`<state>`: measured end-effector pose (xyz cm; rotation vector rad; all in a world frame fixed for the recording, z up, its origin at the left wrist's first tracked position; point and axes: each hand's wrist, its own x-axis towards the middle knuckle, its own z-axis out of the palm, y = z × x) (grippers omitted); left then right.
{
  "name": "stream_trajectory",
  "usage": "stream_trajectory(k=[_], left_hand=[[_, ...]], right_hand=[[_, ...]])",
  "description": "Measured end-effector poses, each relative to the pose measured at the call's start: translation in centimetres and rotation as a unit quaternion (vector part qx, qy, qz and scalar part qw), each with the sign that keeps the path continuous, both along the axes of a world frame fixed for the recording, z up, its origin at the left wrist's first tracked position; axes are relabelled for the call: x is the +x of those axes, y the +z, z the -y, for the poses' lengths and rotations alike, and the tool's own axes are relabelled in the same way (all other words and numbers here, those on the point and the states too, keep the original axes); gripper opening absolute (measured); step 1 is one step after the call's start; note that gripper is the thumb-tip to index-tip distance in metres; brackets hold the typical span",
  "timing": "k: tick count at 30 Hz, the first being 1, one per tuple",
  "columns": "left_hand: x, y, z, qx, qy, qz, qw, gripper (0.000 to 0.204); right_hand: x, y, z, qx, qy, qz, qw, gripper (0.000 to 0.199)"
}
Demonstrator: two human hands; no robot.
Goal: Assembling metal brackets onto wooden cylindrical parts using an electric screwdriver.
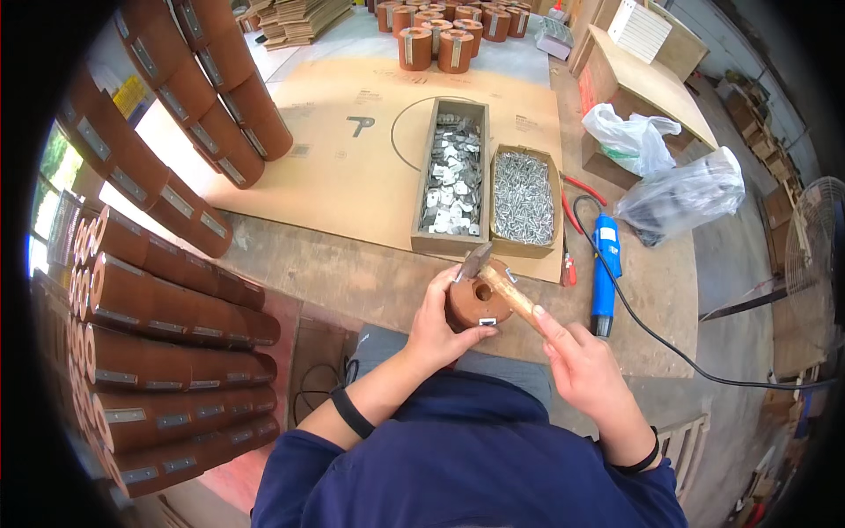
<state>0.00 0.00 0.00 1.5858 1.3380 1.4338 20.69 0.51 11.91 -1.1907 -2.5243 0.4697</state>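
Brown cylinder (472, 310) in curled left hand (433, 327), hammer (513, 297) (head over the cylinder's top) in right hand (576, 354), forearms (384, 385) angled inward.

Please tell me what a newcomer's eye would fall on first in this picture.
Probably the stacked brown cylinders rising along the left side, with metal strips along them. Next, perhaps, the hammer in the right hand, near the centre, its head by the far rim of the short brown piece that the left hand steadies. The bright blue corded tool also stands out, lying farther right.
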Motion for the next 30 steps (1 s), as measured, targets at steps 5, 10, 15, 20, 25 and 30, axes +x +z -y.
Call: stream_trajectory(k=[5,10,15,20,25,30], left_hand=[[0.3,0.5,0.1,0.015,0.014,-0.021,1.000,0.089],[0.2,0.2,0.1,-0.001,0.022,-0.064,0.998,0.090],[0.1,-0.4,0.2,-0.045,0.017,-0.003,0.999,0.087],[0.2,0.5,0.1,-0.025,0.012,-0.007,1.000,0.087],[0.1,0.4,0.2,-0.054,0.009,-0.001,0.998,0.087],[0.2,0.0,0.5,-0.027,0.012,-0.035,0.999,0.088]], right_hand=[[0.2,1.1,0.4,-0.012,-0.024,-0.087,0.996,0.048],[0.0,0.4,0.4,0.011,-0.005,-0.019,1.000,0.048],[-0.1,0.7,0.6,0.023,0.005,-0.075,0.997,0.048],[0.0,0.3,0.9,0.016,0.008,-0.015,1.000,0.048],[-0.1,0.0,1.1,0.023,0.006,-0.066,0.998,0.048],[0.1,0.5,1.3,0.014,0.000,-0.016,1.000,0.049]])
